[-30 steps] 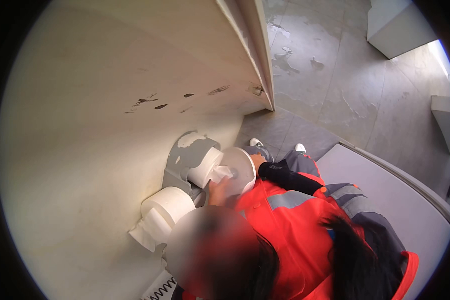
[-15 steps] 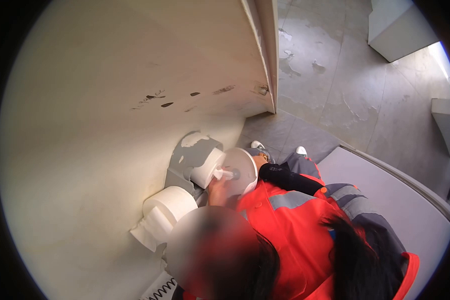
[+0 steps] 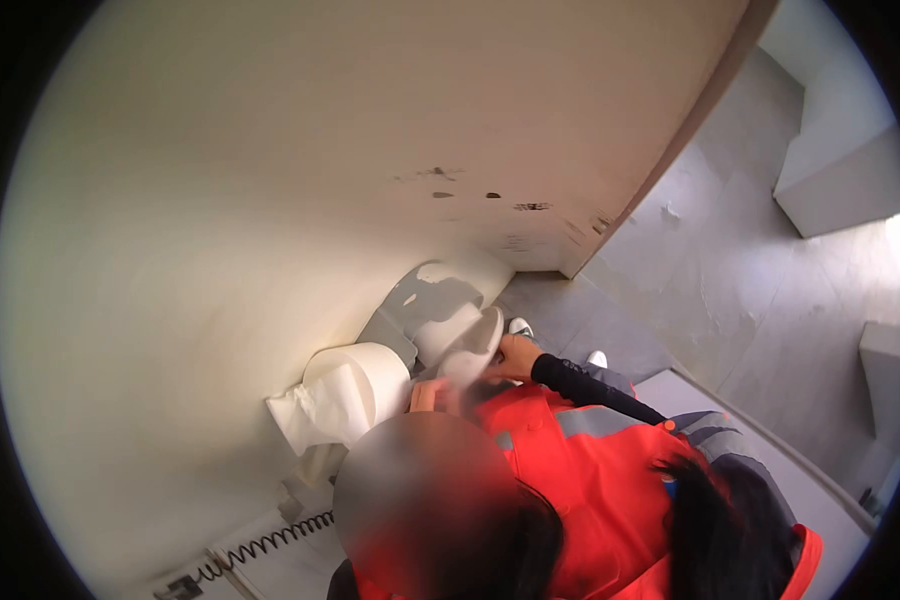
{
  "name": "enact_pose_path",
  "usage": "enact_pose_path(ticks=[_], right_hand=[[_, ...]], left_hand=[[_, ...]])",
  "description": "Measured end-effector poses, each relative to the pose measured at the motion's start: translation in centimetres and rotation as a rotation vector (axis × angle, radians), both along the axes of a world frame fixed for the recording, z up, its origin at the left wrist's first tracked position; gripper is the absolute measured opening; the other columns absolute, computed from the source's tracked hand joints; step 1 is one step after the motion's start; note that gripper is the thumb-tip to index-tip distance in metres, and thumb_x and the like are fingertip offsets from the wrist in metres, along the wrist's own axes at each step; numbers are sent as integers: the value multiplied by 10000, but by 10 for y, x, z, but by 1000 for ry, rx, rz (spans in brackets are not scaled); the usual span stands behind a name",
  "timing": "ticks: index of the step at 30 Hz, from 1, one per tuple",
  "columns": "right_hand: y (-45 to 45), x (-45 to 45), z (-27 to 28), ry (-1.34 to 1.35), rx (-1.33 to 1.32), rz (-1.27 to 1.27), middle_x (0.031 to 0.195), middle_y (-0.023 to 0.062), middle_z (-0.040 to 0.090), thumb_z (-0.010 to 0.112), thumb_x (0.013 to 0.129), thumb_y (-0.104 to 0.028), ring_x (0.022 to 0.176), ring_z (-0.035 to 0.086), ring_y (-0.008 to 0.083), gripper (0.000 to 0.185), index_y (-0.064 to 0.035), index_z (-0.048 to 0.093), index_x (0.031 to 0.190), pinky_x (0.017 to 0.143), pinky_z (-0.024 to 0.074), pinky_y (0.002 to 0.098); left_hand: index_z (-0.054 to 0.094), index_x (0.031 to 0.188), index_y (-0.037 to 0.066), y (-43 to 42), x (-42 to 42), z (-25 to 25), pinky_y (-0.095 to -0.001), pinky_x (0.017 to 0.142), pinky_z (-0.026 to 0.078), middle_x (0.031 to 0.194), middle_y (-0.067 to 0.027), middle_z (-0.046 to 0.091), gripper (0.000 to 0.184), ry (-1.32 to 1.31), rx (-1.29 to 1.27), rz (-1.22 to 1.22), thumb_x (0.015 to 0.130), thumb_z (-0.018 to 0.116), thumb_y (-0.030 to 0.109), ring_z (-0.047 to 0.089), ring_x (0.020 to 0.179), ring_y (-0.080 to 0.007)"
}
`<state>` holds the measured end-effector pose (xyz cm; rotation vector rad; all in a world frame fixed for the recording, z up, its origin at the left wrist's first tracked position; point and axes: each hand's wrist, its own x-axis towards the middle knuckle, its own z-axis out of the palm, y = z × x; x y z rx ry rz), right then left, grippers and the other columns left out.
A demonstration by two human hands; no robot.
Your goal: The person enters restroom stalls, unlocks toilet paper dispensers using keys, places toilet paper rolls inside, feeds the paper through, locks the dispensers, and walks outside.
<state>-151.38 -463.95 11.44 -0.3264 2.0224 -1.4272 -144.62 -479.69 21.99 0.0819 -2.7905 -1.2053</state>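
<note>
On the wall at my left is a grey dispenser housing [image 3: 417,290] with chipped paint and a white toilet paper roll [image 3: 444,334] inside. Its round white cover [image 3: 488,338] stands partly swung out, overlapping the roll. My right hand [image 3: 517,358], below a black sleeve, has its fingers closed on the cover's outer edge. Smeared by motion, my left hand [image 3: 430,395] is low beside the cover; whether it holds anything cannot be made out. Nearer me, a second large toilet paper roll [image 3: 378,378] sits exposed, with loose sheets [image 3: 315,410] hanging from it.
A pale partition [image 3: 610,170] with dark scuffs rises ahead. Beyond it are a grey floor [image 3: 710,210] and white box-like units [image 3: 850,170]. A black coiled cord [image 3: 280,530] runs along the lower left. My white-toed shoes [image 3: 597,359] are on the floor.
The round cover has turned toward the housing and appears narrower. My left hand has drawn back from the paper end it was pinching. The view has shifted and tilted.
</note>
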Motion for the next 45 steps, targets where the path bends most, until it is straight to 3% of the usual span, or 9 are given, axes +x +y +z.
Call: enact_pose_path(ticks=[5, 11, 15, 22, 27, 31, 38, 43, 45], right_hand=[[-7, -55, 30, 137, 1, -170, 702, 99, 637, 644, 668, -498, 654, 611, 257, 413, -95, 678, 752, 636, 473, 336], [-6, -50, 31, 231, 99, -101, 683, 102, 628, 638, 683, -473, 646, 607, 249, 375, -103, 679, 732, 620, 471, 335], [-13, -49, 38, 240, 107, -186, 673, 101, 622, 629, 696, -459, 661, 604, 265, 341, -124, 679, 733, 615, 467, 351], [-11, -59, 25, 463, 188, -92, 655, 112, 611, 620, 699, -484, 650, 600, 281, 367, -124, 677, 738, 602, 463, 354], [13, -52, -1, 323, 122, -25, 589, 111, 589, 592, 755, -477, 551, 592, 227, 450, -33, 655, 797, 524, 449, 334], [82, -6, -45, -241, 283, -84, 492, 56, 522, 429, 797, -608, 381, 496, 137, 595, -66, 674, 789, 403, 404, 292], [152, 57, -84, -312, 422, -59, 560, 61, 573, 528, 790, -457, 425, 551, 148, 420, -68, 679, 838, 476, 456, 290], [133, 53, -7, -257, 254, 18, 575, 33, 569, 574, 786, -370, 421, 504, 108, 332, -48, 656, 806, 442, 417, 267], [116, 47, 40, -268, 163, 107, 573, 20, 558, 584, 793, -326, 418, 481, 90, 291, -40, 640, 797, 423, 395, 248]], left_hand=[[572, 860, 9, 10, 10, 25, -250, 556, 440, 805, -106, 547, 145, 297, -314, -25, 721, 615, 5, 544, 628, -152], [519, 995, -8, 16, 2, -19, -239, 634, 439, 944, -124, 540, 257, -103, 348, 239, 758, 603, 50, 540, 827, -180], [428, 1059, -15, 7, -12, -44, -311, 826, 405, 1007, -138, 494, 336, -8, 120, 206, 766, 572, 63, 497, 949, -224], [419, 1061, 2, 2, -10, -59, -340, 890, 357, 1020, -133, 484, 345, 39, 141, 221, 768, 575, 96, 475, 990, -237], [409, 1123, 38, 5, -7, -47, -399, 916, 335, 1191, -120, 435, 413, -83, 360, 200, 767, 600, 127, 393, 1154, -228], [334, 1272, 69, 11, 5, -67, -403, 916, 335, 1279, -103, 392, 578, -54, 297, 198, 762, 602, 118, 367, 1188, -236], [359, 1265, 63, 27, 16, -88, -373, 895, 361, 1269, -100, 414, 561, -48, 335, 184, 763, 606, 104, 404, 1155, -238], [430, 1213, 63, 35, 48, -113, -336, 885, 387, 1186, -85, 486, 421, -303, 695, 371, 821, 559, 143, 471, 1075, -199], [441, 1195, 63, 57, 51, -58, -333, 885, 394, 1147, -80, 506, 344, -522, 1072, 264, 884, 477, 206, 491, 1045, -177]])
